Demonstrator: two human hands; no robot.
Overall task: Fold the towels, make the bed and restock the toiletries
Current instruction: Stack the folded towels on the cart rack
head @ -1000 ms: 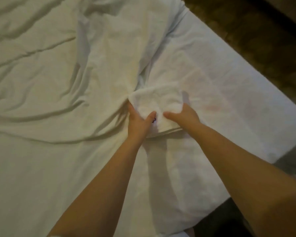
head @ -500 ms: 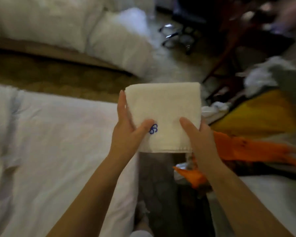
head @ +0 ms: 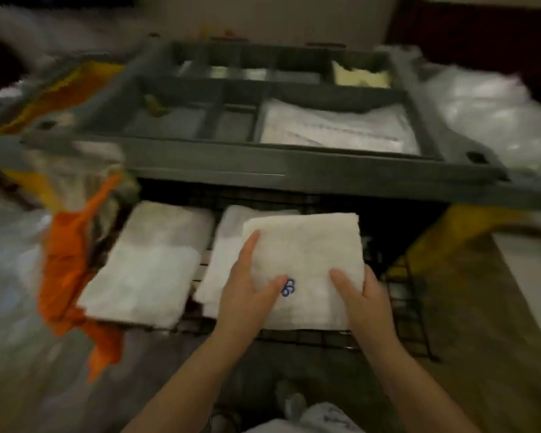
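Hands on both sides grasp a white folded towel over the wire shelf, towards that shelf's right half. The left hand takes the towel's left edge. Its thumb lies flat on top, the tip just beside the blue emblem stitched near the towel's near edge, and one finger runs straight up along the side. Its other fingers are out of sight under the cloth. The right hand takes the right edge the same way, with the thumb pressed on top and the fingers curled round and hidden below.

The towel overlaps a second stack of white towels at the middle of the wire shelf. Whether it rests on that stack or is held just above it cannot be told. On the left part of the shelf lies another towel stack, apart from both hands. An orange cloth hangs just beyond the shelf's left end. Above and behind the shelf sits a grey tray split into compartments, with papers in its right front one.
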